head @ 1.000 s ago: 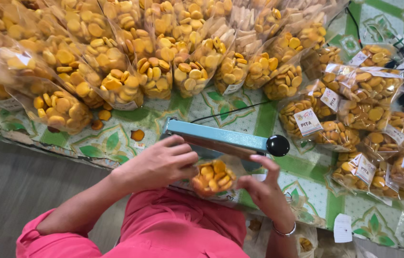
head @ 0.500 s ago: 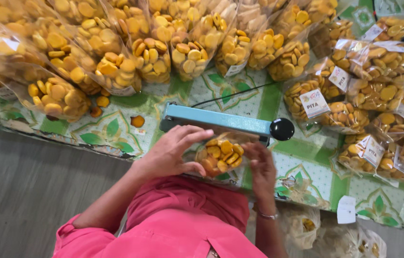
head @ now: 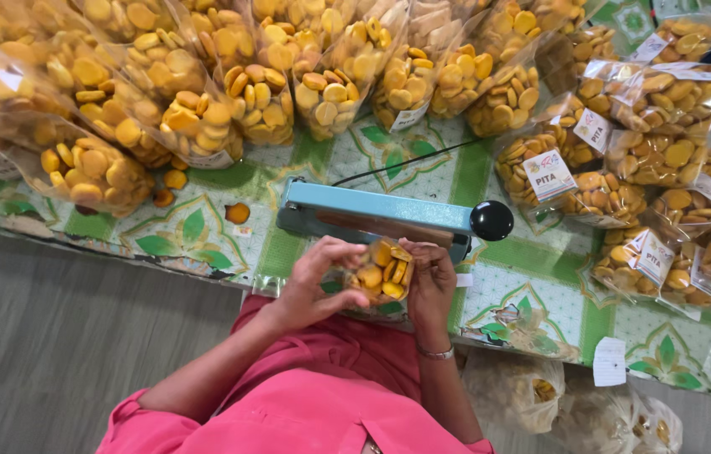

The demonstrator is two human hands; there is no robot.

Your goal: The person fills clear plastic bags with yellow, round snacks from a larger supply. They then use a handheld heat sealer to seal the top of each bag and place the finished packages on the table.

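Small clear plastic bag of round yellow biscuits [head: 379,277], held up between both hands just in front of the light blue heat sealer with black round knob [head: 389,214], near the front edge of the tabletop with green leaf-pattern cloth [head: 540,311]. Left hand [head: 313,282] curled around the left side of the bag, fingers closed on the plastic; right hand [head: 429,282] pressed on the right side, fingers also closed on it. Bag mouth apparently pointing toward the sealer bar, not yet under it. Step in hand, by judgement: gathering and straightening the open top before sealing. Next move probably asking for a flat, unwrinkled mouth laid across the bar, biscuits kept back from the seam. Behind the sealer, many filled biscuit bags in a long pile [head: 288,76]; to the right, sealed bags with white labels [head: 624,168]. A few loose biscuits [head: 238,213] lying on the cloth at left.
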